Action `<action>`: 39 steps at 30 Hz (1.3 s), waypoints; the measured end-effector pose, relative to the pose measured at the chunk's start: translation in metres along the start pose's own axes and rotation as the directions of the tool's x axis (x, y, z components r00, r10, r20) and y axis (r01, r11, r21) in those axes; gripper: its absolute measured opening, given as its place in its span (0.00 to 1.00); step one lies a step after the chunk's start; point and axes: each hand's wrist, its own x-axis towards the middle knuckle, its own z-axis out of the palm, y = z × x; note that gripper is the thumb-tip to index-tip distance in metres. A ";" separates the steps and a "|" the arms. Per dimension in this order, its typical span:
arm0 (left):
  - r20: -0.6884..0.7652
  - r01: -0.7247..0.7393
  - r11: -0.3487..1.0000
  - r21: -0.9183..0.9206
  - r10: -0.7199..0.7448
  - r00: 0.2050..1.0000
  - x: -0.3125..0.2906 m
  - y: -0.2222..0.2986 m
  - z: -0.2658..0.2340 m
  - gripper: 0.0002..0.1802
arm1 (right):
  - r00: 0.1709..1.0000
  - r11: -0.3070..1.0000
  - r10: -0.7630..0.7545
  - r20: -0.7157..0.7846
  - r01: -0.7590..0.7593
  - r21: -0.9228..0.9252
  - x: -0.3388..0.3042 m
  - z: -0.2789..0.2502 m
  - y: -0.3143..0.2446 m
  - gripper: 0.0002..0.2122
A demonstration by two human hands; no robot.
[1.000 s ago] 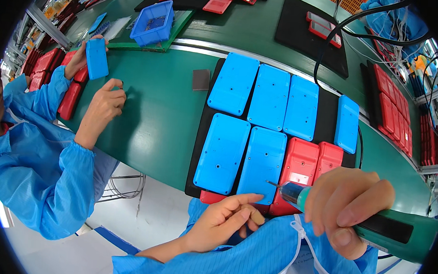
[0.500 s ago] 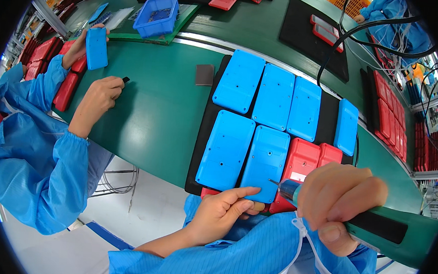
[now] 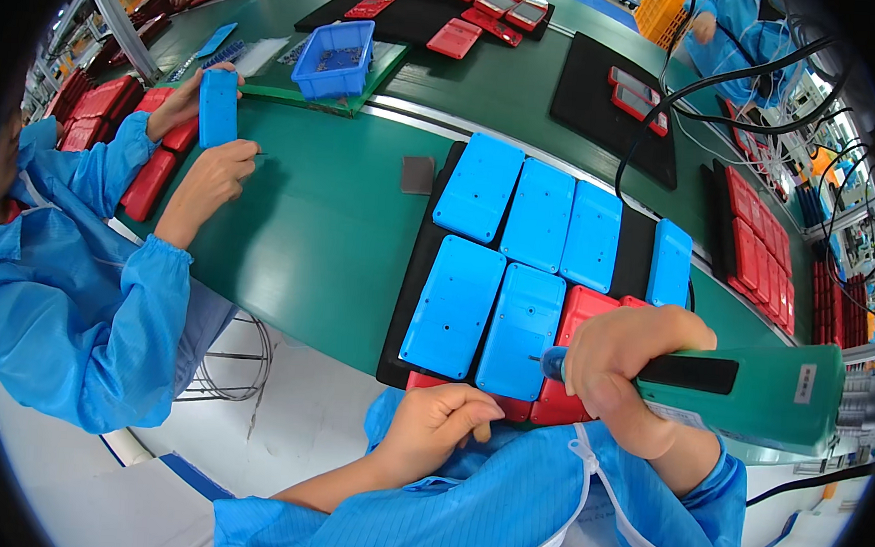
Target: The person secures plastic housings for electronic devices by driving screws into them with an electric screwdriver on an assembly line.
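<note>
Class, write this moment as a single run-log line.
right hand: grips green electric screwdriver, bit on blue cover | left hand: at mat's near edge | co-worker: holds blue cover

Long green workbench (image 3: 340, 227) curving across a factory floor, black mats (image 3: 618, 104) lying on it, pale floor (image 3: 279, 414) showing below, a wire stool frame (image 3: 227, 361) standing beside it, even bright light falling overhead
</note>
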 end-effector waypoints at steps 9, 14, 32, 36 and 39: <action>-0.038 -0.113 0.877 -0.467 0.108 0.993 -0.015 0.000 -0.001 0.12 | 0.992 0.909 -0.038 -0.120 0.084 0.408 -0.004 -0.004 -0.029 0.09; 0.019 -0.044 0.814 -0.579 0.068 0.998 -0.011 -0.002 -0.009 0.12 | 0.983 0.895 -0.186 0.012 0.164 0.414 0.007 0.005 -0.026 0.09; 0.028 -0.011 0.799 -0.601 0.035 0.999 -0.004 0.001 -0.009 0.15 | 0.971 0.900 -0.178 0.161 0.095 0.425 0.011 0.009 -0.030 0.08; 0.012 -0.028 0.792 -0.610 0.044 0.999 -0.003 0.001 -0.009 0.14 | 0.970 0.896 -0.173 0.172 0.083 0.437 0.011 0.008 -0.028 0.07; -0.026 -0.071 0.748 -0.659 0.072 0.997 -0.002 -0.002 -0.009 0.13 | 0.971 0.896 -0.159 0.178 0.066 0.439 0.011 0.007 -0.027 0.07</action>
